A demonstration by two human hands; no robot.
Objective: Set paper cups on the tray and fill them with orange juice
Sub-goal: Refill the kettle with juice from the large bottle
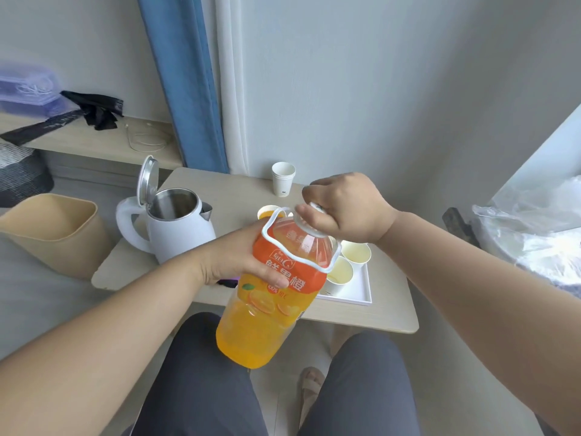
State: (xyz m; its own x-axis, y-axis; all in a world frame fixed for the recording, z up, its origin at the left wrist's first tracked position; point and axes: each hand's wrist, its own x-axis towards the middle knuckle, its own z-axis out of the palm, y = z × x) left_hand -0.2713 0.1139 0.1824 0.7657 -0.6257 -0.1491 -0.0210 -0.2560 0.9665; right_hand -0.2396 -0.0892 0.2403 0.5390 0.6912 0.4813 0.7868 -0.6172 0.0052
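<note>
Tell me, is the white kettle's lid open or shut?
Open. The kettle has its lid tipped up and back over the handle, and the steel inside shows through the mouth.

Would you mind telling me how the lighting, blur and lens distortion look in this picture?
Head view: soft, even daylight with faint shadows; wide-angle distortion tilts and bends the blue curtain; the purple box at far left is smeared; the plastic bag at right is nearly washed out; the juice bottle is fairly sharp.

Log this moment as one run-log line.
left hand: grips juice bottle | right hand: grips bottle cap | paper cups: on tray, fill unclear
</note>
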